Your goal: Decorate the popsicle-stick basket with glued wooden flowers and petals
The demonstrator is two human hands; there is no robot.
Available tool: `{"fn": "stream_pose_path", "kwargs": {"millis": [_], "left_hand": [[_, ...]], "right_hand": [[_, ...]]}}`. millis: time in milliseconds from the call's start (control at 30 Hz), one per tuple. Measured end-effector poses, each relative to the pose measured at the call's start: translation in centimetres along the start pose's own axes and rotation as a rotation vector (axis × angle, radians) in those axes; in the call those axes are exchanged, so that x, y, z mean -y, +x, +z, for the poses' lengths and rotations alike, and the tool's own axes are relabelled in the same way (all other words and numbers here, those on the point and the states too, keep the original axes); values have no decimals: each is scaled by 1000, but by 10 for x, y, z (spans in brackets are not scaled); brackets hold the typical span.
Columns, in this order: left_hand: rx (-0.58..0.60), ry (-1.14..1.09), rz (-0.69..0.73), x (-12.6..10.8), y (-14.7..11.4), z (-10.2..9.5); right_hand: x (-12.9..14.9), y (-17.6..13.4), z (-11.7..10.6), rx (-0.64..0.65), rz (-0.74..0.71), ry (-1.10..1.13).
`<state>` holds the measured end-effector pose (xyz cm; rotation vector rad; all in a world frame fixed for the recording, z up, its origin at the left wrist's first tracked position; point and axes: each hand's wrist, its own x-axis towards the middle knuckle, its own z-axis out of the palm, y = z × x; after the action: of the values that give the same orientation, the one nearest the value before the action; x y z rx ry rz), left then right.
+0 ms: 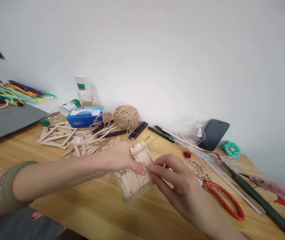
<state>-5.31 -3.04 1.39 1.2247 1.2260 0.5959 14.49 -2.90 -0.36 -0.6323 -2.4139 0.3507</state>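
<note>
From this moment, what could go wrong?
The craft-stick piece might shift or its decorations loosen, since the left hand and the right hand crowd together over it. The right hand could scatter the loose wood shavings close beside it. The right wrist might also knock the red-handled tool, which lies right next to it on the table.

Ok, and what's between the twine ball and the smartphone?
In the head view, left to right: black markers, slim black pens, then a clear plastic bottle, with silvery tinsel strands in front.
</note>
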Motion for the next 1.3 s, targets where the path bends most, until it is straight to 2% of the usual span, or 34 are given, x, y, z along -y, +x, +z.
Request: {"fn": "stream_pose_path", "kwargs": {"millis": [267, 433, 700, 833, 1067, 1200, 1300], "left_hand": [[59, -47, -73, 1, -1, -5], [59, -66, -91, -1, -1, -6], [57, -78, -58, 3, 1, -8], [48, -62, -60, 2, 1, -8], [29, -17, -76, 0, 0, -5], [74, -46, -13, 0, 0, -4], [75, -62, -25, -3, -2, -2]], "right_hand": [[5, 1, 1, -17, -18, -99], [4, 2, 2, 2, 13, -67], [14, 3, 2, -17, 134, 74], [19, 8, 4, 38, 195, 78], [17, 14, 2, 138, 393, 72], [16, 15, 0, 157, 441, 91], [17, 15, 0, 157, 442, 75]]}}
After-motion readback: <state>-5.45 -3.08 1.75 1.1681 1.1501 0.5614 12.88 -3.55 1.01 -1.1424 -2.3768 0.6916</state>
